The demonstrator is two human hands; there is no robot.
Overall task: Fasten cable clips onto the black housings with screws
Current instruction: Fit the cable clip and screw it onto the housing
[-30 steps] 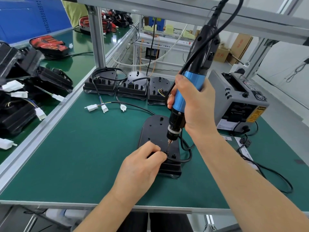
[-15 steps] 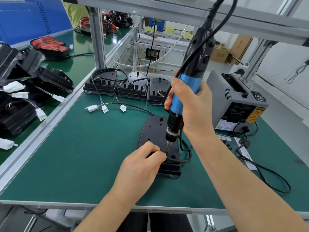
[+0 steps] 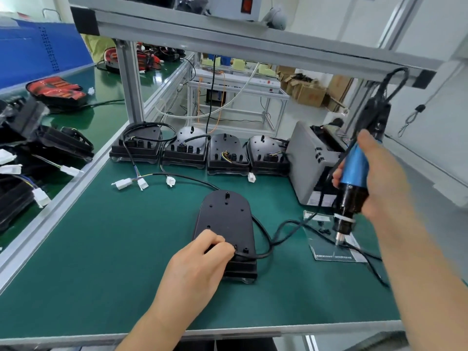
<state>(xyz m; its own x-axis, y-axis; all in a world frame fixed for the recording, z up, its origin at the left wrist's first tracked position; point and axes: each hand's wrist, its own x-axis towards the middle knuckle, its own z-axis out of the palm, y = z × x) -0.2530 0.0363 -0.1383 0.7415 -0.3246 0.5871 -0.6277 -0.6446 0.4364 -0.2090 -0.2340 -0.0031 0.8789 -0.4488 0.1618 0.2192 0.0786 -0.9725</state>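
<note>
Pinching the cable (image 3: 266, 252) against the near end of the black housing (image 3: 224, 221) with the left hand (image 3: 197, 264), fingers curled. Gripping the blue screwdriver (image 3: 353, 171) in the right hand (image 3: 379, 181), tip down over a clear sheet (image 3: 325, 250), well right of the housing. Flat on the green mat (image 3: 101, 249), that housing; behind it, four more housings (image 3: 228, 155) in a row.

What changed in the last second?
The right hand carried the screwdriver off the housing to the right; its bit now points down over the clear tray. The left hand still pinches the cable at the housing's near end.
</note>
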